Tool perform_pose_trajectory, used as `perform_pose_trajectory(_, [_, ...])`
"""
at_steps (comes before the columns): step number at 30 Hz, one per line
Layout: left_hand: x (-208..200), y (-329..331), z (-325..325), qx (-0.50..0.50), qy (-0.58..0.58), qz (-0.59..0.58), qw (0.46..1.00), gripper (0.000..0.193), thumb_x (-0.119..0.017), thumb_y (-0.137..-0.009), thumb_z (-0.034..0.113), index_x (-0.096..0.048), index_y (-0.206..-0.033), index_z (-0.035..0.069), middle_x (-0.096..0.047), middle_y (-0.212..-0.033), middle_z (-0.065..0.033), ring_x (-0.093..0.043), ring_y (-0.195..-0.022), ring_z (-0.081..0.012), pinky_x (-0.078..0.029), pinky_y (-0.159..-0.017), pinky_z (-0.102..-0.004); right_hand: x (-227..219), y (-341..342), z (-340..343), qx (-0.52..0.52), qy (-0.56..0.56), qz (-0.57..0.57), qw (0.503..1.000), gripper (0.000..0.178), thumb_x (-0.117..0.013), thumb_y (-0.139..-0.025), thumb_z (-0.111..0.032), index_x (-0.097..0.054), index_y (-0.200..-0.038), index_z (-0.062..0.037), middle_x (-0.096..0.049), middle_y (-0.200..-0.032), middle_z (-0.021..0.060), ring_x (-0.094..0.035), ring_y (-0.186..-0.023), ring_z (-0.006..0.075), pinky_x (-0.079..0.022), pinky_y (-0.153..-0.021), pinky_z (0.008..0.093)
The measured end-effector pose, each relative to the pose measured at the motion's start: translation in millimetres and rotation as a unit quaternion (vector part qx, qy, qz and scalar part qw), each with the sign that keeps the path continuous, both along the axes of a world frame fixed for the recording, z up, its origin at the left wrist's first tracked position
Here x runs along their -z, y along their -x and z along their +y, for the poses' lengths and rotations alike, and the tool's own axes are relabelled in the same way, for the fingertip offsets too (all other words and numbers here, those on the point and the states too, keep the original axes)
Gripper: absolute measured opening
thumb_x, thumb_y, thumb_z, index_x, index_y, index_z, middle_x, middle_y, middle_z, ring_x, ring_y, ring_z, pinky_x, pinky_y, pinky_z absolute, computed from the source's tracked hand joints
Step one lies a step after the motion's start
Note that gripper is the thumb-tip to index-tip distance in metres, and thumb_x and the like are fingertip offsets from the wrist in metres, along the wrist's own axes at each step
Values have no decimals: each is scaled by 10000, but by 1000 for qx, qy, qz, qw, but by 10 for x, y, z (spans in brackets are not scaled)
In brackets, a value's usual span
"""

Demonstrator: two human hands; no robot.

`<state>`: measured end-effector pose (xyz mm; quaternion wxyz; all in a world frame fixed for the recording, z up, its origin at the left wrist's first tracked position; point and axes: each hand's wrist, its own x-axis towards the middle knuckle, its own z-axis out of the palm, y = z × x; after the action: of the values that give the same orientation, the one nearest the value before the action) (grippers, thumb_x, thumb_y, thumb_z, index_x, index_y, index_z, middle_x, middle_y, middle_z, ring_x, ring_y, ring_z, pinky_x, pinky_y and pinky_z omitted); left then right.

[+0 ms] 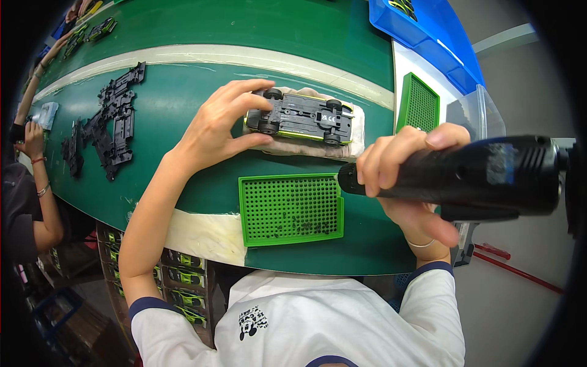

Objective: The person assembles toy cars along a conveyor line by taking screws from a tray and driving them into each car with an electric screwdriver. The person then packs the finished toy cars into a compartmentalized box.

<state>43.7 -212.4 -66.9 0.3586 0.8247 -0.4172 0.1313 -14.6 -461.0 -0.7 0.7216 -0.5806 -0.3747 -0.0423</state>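
Note:
An upside-down toy car (302, 117) with a black underside, dark wheels and a yellow-green edge lies on a pale cloth pad (359, 131). My left hand (223, 116) grips its left end, fingers at the far wheel and thumb at the near one. A thick black electric screwdriver (495, 174) is wrapped in my right hand (409, 165), lying nearly level with its nose toward the left. That nose hangs by the right rim of a green perforated tray (243, 211) dotted with small dark screws. Whether a bit sticks out of the tool cannot be made out.
Black plastic chassis parts (113, 122) are heaped on the green table at left. A second green perforated tray (419, 101) and a blue bin (428, 30) stand at far right. Another person's hand (33, 142) is at the left edge. Car bodies fill a rack (186, 278) below.

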Motion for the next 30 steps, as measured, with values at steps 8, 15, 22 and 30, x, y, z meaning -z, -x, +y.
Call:
perform_pose_trajectory(8, [44,-9,64,-2,72,31,997,370,-744,-588,70,-534,-891,43,-565,-1112,-149,-533,-1008,-309,-451,-841,-376,115,-128,-43,-31,34,2,999,772,-569,-599,-687,-310,-1078,-139,-486,-653,45,-524,-530,158,-459,-516,287])
perform_pose_trajectory(15, [22,-34,77,9,73,29,997,310,-748,-582,86,-548,-812,26,-571,-1101,-159,-540,-984,-309,-454,-820,-378,76,-58,0,-20,30,21,999,757,-575,-613,-672,-310,-1071,-132,-488,-652,48,-524,-531,162,-456,-513,285])
perform_pose_trajectory(22, [0,-10,96,-7,33,-24,999,310,-752,-556,85,-546,-783,42,-582,-1087,-117,-547,-943,-311,-462,-760,-370,-81,9,70,-2,-17,-18,1000,817,-585,-600,-683,-305,-1123,-121,-491,-681,47,-518,-533,160,-445,-510,281])
perform_pose_trajectory(30, [61,20,63,-37,73,-18,996,276,-743,-602,155,-555,-777,58,-575,-1041,-72,-545,-895,-259,-466,-730,-357,-478,-271,171,-71,-60,-146,985,884,-590,-591,-723,-328,-1180,-118,-453,-740,35,-494,-540,130,-434,-519,264])
